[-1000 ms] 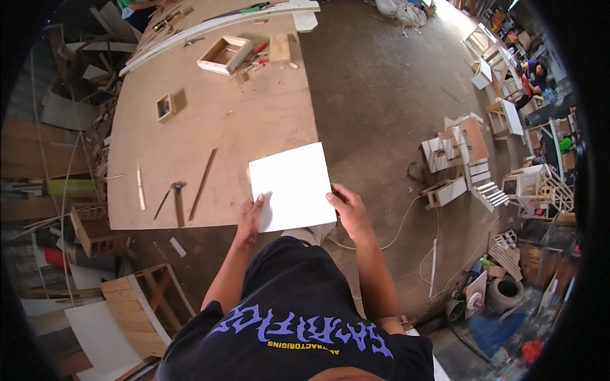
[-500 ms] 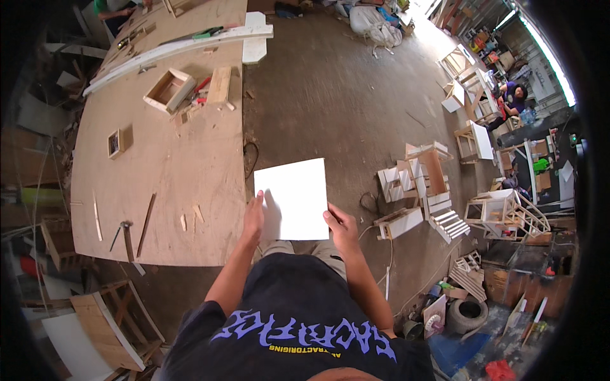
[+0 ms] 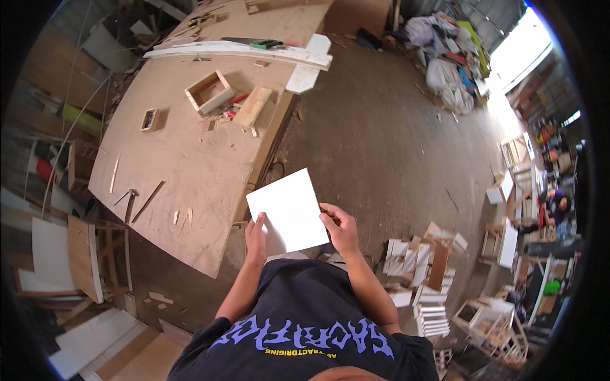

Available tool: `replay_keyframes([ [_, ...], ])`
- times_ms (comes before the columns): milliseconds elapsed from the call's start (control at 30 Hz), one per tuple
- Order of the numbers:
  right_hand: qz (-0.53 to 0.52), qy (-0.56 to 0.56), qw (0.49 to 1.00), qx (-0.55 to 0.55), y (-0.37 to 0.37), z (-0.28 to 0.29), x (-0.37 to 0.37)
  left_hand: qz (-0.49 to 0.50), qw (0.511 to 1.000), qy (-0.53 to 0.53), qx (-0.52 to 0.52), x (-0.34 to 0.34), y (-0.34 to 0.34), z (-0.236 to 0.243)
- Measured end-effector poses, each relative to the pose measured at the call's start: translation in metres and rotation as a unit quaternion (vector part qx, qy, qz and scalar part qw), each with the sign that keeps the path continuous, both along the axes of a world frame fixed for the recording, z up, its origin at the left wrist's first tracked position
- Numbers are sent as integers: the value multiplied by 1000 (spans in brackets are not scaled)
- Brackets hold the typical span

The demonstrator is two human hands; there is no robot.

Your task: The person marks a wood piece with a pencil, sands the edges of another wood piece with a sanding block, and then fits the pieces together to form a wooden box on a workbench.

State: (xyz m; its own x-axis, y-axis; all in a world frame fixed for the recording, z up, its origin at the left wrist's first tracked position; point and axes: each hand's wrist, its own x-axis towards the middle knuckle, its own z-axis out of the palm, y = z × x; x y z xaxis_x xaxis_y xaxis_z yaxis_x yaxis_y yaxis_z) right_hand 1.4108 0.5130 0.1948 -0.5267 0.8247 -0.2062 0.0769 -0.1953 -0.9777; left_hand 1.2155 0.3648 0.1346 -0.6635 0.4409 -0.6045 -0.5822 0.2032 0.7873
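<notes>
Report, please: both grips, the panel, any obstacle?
Left grip, right grip: holding white panel by opposite edges. Panel: near workbench edge. No obstacle seen.

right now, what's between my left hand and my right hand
In the head view, a white board lies between the left hand and the right hand, held at opposite edges.

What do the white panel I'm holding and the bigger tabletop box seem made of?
White panel: possibly painted or laminated board, judging by its smooth, even white face.
Bigger box: probably bare wood, given its pale tan, uncoated-looking walls.
</notes>
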Motion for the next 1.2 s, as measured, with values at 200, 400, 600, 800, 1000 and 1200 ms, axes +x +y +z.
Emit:
replay_keyframes([
  [200, 128, -47, 990, -24, 86, -26, -36, 146, 989, 32, 7, 17, 21, -7],
  [400, 232, -73, 967, -81, 139, -29, -152, 275, 961, -10, 7, -36, 32, 7],
  [600, 298, -102, 949, 22, 188, -51, -262, 310, 947, 80, 37, -111, 57, -9],
  [800, 360, -187, 853, 328, 260, -56, -358, 397, 916, 15, 64, -162, 77, 3],
  [1000, 526, -129, 570, 618, 303, -79, -460, 480, 872, 2, 100, -165, 106, 19],
  [1200, 654, -85, 365, 657, 336, -127, -524, 581, 809, -1, 92, -131, 149, 23],
])
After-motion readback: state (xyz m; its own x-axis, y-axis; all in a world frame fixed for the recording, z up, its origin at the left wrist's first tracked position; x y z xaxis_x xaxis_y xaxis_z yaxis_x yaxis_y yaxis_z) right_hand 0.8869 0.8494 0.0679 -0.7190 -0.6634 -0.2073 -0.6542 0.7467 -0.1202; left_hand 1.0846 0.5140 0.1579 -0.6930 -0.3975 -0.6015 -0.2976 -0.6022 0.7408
